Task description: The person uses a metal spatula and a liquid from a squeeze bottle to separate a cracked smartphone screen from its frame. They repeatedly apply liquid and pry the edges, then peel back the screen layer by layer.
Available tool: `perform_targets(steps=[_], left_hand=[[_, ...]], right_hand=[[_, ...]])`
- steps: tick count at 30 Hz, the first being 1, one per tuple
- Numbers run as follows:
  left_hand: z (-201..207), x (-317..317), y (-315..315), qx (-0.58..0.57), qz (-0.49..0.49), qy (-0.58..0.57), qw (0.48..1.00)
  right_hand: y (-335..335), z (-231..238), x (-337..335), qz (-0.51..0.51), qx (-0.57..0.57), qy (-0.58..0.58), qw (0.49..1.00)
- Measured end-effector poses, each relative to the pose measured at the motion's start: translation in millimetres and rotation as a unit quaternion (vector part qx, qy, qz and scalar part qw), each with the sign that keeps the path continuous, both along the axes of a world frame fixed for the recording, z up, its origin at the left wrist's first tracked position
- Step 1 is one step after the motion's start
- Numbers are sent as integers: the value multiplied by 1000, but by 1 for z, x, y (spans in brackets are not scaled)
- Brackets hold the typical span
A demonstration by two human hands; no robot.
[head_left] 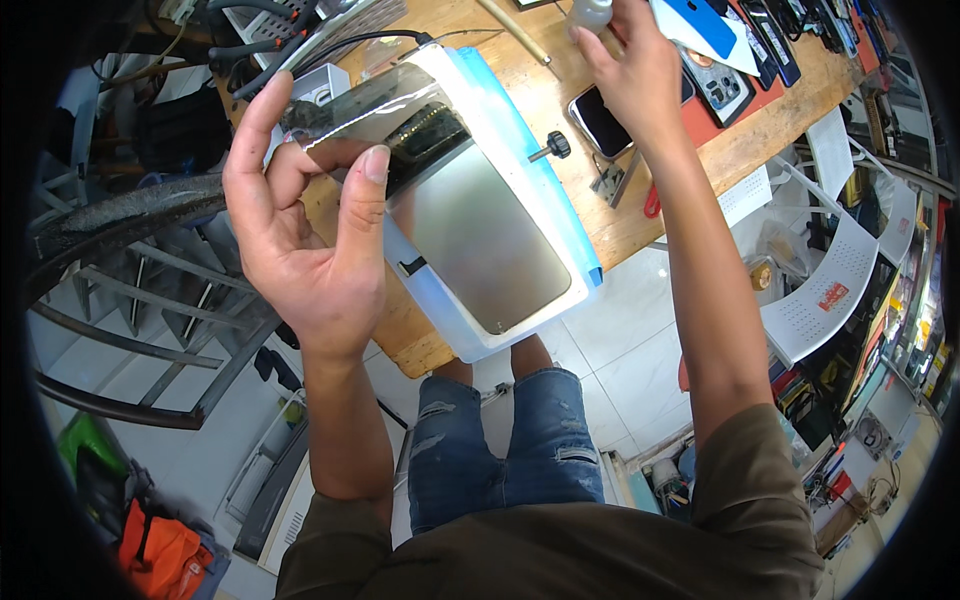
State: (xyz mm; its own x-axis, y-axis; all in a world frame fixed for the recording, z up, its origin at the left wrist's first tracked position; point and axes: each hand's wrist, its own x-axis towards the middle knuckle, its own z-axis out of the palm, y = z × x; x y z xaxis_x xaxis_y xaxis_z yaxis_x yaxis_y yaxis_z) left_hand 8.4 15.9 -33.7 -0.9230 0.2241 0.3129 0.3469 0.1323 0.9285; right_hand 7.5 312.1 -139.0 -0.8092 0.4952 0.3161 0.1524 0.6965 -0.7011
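Note:
My left hand (310, 215) pinches a thin, see-through dark film (365, 115) between thumb and fingers, its edge curling and catching the light. The film is raised over the top end of a grey phone screen panel (485, 240). That panel lies face up on a white and pale blue work plate (560, 225), which has a black knob (557, 145) on its right side. At the far edge of the view, my right hand (635, 75) has its fingers around a small whitish bottle (590, 13), partly cut off by the frame.
On the wooden table (640, 225), a phone (600, 122) lies right of the plate, by a small metal tool (607, 185). Several more phones (722, 88) rest on a red mat. A wooden-handled stick (515, 32) lies behind. Pliers (270, 50) hang at far left; white chairs (835, 310) stand right.

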Motion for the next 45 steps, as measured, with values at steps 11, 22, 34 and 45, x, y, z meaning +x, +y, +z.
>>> perform_targets(steps=[11, 22, 34, 45], left_hand=[[-5, -13, -2, -6, -9, -2, 1000], [-10, -44, -10, -71, -27, 10, 997], [-14, -67, -9, -97, -57, 55, 992], [-14, -70, -7, -73, -56, 23, 995]], right_hand=[[-116, 149, 102, 390, 163, -80, 903], [-126, 143, 111, 360, 214, -152, 895], [-125, 143, 112, 365, 204, -152, 896], [-126, 143, 112, 366, 199, -154, 896]])
